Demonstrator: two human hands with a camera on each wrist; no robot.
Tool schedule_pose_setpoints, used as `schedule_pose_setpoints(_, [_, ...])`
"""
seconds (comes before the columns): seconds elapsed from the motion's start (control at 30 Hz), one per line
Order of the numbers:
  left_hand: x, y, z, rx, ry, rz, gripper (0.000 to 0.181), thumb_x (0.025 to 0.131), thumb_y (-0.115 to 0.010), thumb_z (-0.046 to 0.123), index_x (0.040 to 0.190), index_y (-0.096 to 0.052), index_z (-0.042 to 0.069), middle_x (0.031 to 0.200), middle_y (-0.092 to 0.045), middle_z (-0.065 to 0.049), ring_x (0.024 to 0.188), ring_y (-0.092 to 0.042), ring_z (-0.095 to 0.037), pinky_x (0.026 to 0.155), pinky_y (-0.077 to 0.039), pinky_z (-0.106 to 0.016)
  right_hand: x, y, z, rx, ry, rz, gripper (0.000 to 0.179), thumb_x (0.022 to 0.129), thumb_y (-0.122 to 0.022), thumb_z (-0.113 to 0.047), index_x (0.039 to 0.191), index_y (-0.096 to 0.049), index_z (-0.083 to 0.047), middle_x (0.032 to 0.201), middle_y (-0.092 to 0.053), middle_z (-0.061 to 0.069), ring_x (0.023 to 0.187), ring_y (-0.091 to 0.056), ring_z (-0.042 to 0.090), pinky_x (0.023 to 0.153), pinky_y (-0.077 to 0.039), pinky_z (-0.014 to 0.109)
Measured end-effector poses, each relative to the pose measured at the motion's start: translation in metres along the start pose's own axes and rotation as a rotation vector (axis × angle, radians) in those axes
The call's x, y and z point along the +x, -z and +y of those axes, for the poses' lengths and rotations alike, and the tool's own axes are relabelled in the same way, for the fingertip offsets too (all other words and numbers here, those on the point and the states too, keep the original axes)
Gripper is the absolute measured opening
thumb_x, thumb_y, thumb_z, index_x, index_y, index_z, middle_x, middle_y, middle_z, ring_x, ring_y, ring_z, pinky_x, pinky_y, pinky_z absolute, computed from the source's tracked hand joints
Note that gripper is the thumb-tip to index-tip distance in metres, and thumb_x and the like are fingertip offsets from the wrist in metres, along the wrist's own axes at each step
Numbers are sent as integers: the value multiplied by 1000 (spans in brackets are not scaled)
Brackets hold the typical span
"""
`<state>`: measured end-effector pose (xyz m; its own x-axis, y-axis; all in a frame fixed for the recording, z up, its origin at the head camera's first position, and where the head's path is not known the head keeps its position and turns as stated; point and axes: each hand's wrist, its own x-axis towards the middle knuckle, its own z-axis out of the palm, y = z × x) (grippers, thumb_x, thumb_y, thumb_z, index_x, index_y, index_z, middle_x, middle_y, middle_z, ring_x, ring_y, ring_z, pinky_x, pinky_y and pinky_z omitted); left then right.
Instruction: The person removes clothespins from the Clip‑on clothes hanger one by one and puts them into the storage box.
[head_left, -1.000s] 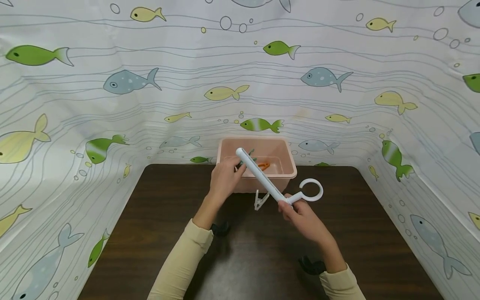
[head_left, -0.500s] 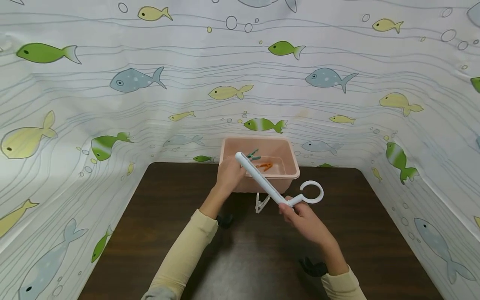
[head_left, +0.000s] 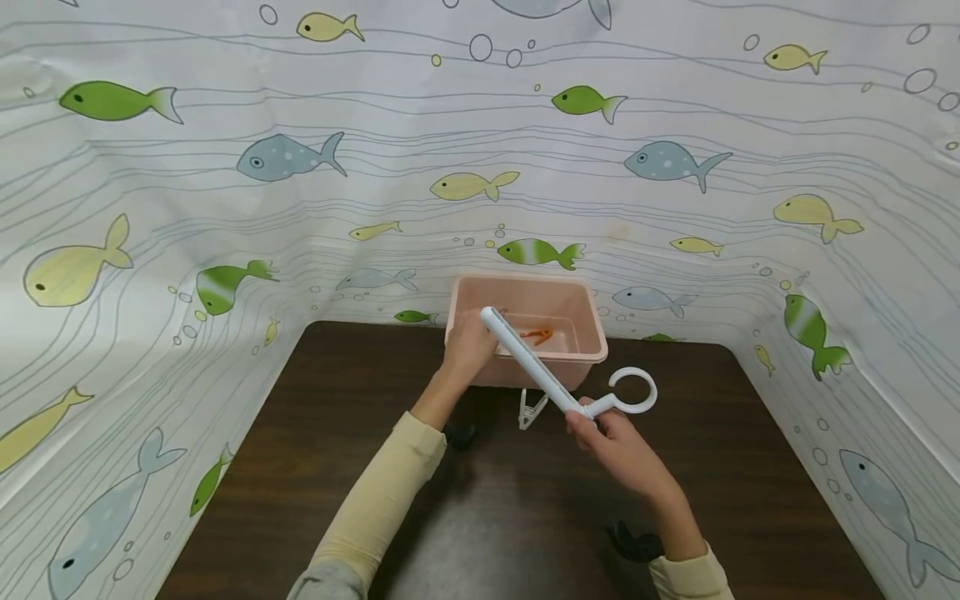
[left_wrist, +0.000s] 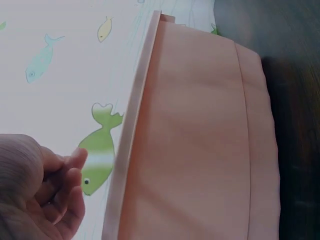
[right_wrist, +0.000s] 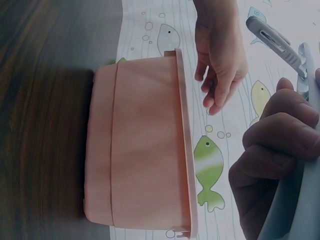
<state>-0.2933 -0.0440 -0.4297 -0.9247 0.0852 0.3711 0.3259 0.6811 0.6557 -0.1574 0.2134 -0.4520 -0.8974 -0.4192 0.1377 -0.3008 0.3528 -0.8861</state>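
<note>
In the head view my right hand (head_left: 618, 450) grips a white clothes hanger (head_left: 528, 358) near its round hook, the bar pointing up and left. In the right wrist view the same hand curls around the hanger's white plastic. A white clip (head_left: 530, 408) hangs below the bar. My left hand (head_left: 468, 346) is at the left side of a pink plastic bin (head_left: 525, 373), partly behind the hanger's tip. Both wrist views show its fingers loosely bent near the bin's rim, with nothing visible between them. Inside the bin lies an orange clip (head_left: 540, 336).
The bin stands at the back of a dark wooden table (head_left: 337, 442), against a white sheet printed with fish (head_left: 663, 160). Black wrist camera mounts (head_left: 633, 543) sit at both wrists.
My left hand has reached a little further over the bin. The green clip seen in it earlier is now mostly hidden there. The head view has shifted slightly; the right hand keeps its grip.
</note>
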Motion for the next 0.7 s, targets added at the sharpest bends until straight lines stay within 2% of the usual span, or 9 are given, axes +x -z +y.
schedule_pose_setpoints(0.1, [1, -2, -1, 5, -49, 5, 29, 114, -57, 25, 125, -79, 11, 87, -73, -12, 78, -63, -25, 73, -53, -38, 0, -1, 0, 0, 8, -6, 19, 115, -53, -23, 102, -63, -14, 72, -46, -1, 60, -39, 8, 53, -38, 32])
schedule_pose_setpoints(0.2, [0, -4, 1, 23, -55, 10, 25, 111, -61, 20, 123, -81, 11, 96, -79, -9, 88, -69, -25, 87, -57, -41, 0, -1, 0, -1, 5, -6, 19, 115, -53, -24, 102, -63, -14, 72, -46, -1, 60, -39, 8, 53, -38, 32])
schedule_pose_setpoints(0.3, [-2, -3, 2, 9, -21, 8, 23, 107, -66, 17, 125, -81, 13, 101, -80, -11, 92, -71, -28, 83, -56, -41, 0, -1, 0, 0, -1, 2, 19, 115, -53, -24, 102, -63, -14, 72, -46, -1, 59, -39, 8, 52, -38, 32])
schedule_pose_setpoints(0.37, [-4, -2, 2, -12, 3, 12, 23, 106, -69, 17, 125, -81, 14, 102, -80, -11, 90, -69, -27, 74, -53, -39, -1, -1, -1, 1, -3, 6, 19, 115, -53, -24, 102, -63, -13, 72, -46, -1, 59, -39, 7, 51, -37, 32])
schedule_pose_setpoints(0.43, [-6, 0, 3, -20, 17, 18, 21, 107, -69, 23, 112, -84, 10, 91, -76, -13, 80, -65, -27, 64, -46, -37, -1, -2, -1, 1, -2, 5, 19, 116, -53, -24, 102, -62, -13, 72, -46, -1, 59, -38, 7, 51, -37, 31])
schedule_pose_setpoints(0.5, [-8, 0, 5, -37, 14, 31, 26, 108, -67, 28, 103, -83, 8, 84, -73, -11, 75, -63, -24, 61, -46, -37, -1, -3, -1, 4, 1, 2, 19, 116, -53, -23, 103, -62, -13, 72, -46, -1, 59, -38, 7, 51, -37, 31])
schedule_pose_setpoints(0.6, [-13, 2, 6, -62, -33, 20, 37, 111, -61, 30, 87, -76, 6, 73, -66, -9, 69, -58, -20, 71, -50, -40, -1, -3, -2, 6, 2, 4, 19, 116, -53, -23, 103, -62, -12, 72, -46, -1, 60, -39, 7, 51, -38, 31])
schedule_pose_setpoints(0.7, [-22, 4, 8, -168, -112, -45, 38, 112, -53, 24, 88, -75, 5, 74, -67, -5, 66, -56, -17, 73, -51, -40, -2, -4, -2, 12, 3, 27, 19, 116, -52, -23, 104, -62, -12, 72, -46, -1, 59, -39, 6, 51, -38, 31])
